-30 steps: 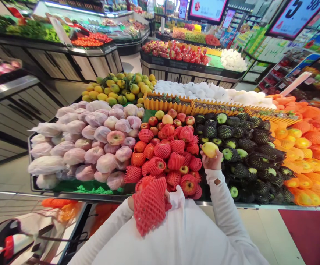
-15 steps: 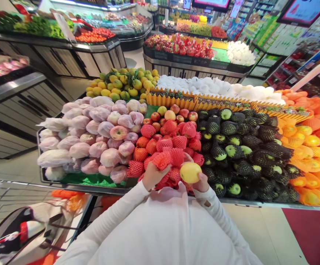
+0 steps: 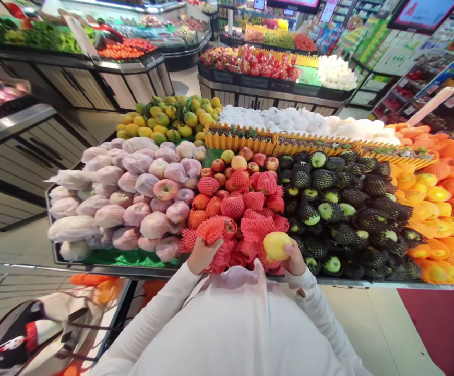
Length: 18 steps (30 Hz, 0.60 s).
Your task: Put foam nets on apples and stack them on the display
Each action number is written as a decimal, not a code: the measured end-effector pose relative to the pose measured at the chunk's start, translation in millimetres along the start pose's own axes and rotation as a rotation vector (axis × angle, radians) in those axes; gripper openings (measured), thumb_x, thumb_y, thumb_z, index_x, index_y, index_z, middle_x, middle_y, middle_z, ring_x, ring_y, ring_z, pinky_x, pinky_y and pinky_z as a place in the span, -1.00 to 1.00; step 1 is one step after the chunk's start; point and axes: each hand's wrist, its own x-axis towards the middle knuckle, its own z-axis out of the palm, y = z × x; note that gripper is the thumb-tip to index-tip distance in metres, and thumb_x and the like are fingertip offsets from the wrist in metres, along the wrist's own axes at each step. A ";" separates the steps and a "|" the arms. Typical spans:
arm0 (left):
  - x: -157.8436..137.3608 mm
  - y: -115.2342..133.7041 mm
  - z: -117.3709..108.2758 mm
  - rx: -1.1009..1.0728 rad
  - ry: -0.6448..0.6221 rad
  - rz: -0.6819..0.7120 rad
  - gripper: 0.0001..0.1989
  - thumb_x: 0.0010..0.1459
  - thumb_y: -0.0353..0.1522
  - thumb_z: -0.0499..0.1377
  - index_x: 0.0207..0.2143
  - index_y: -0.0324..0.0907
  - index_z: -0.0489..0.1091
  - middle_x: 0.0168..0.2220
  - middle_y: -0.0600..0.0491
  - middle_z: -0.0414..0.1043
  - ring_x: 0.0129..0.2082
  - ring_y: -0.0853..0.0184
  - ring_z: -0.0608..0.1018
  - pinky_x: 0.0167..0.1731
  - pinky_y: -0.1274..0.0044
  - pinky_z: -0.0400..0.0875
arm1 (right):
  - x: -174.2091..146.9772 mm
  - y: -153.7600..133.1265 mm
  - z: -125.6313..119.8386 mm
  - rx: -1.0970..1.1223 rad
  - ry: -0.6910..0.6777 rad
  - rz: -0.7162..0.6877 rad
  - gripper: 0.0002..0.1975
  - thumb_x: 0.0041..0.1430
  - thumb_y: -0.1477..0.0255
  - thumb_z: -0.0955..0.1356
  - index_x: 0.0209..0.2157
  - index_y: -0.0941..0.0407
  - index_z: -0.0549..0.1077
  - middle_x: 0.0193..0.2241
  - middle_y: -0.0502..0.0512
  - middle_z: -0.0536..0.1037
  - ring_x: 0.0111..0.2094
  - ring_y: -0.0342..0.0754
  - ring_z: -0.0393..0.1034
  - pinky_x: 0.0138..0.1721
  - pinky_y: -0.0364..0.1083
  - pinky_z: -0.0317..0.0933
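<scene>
yellow skin, smooth and bright, marks the yellow fruit (image 3: 275, 246) that we see in the right hand (image 3: 296, 259); thumb and fingers pinch it from its right side. it is held up over the front right of the red-netted apples (image 3: 233, 207), near the counter's front rim (image 3: 362, 284), and we cannot tell whether it touches the nets behind it. the left hand (image 3: 204, 255) has its fingers curled tightly on a red foam net (image 3: 210, 230) at the front left of the same heap; we cannot tell whether that net has a fruit inside. the two hands are apart, with red nets between them.

to the right of the heap we find green fruits in black nets (image 3: 324, 179); to the left lie pale pink fruits in thin wrapping (image 3: 111, 217). bare apples (image 3: 239, 162) sit at the back, before a low yellow fence (image 3: 238, 142).

looking for writing, we find a dark-framed screen (image 3: 425, 14) at the upper right, its display too blurred to read; a second screen (image 3: 295, 4) is cut off by the top edge. at the lower left, a cream bag (image 3: 64, 303) sits in a wire cart (image 3: 15, 266).
</scene>
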 end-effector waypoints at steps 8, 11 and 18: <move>-20.3 37.4 -5.7 -0.037 -0.598 0.107 -0.58 0.14 -0.25 0.17 0.05 -0.19 0.39 0.09 -0.08 0.42 0.12 0.20 0.43 0.24 0.30 0.20 | -23.0 -17.8 25.9 -0.344 -0.342 -0.194 -0.44 -0.28 0.13 0.54 -0.23 0.16 0.53 -0.30 0.15 0.55 -0.31 0.02 0.44 -0.24 -0.04 0.36; -23.2 34.0 -5.6 -0.037 -0.562 0.032 -0.61 0.09 -0.23 0.22 -0.04 -0.20 0.45 0.02 -0.07 0.48 0.04 0.20 0.50 0.20 0.30 0.27 | -29.0 -23.0 37.3 -0.336 -0.452 -0.200 -0.46 -0.17 0.06 0.49 -0.20 0.14 0.54 -0.33 0.16 0.55 -0.32 0.04 0.44 -0.18 0.02 0.34; -37.5 10.4 -34.9 -0.258 -0.199 -0.238 -0.59 -0.08 -0.12 0.33 -0.25 -0.20 0.48 -0.14 -0.12 0.55 -0.14 0.12 0.57 0.03 0.27 0.42 | -34.3 -7.4 54.3 -0.050 -0.268 -0.099 -0.44 -0.15 0.01 0.46 -0.19 0.11 0.55 -0.06 0.28 0.51 -0.06 0.22 0.42 -0.18 0.09 0.38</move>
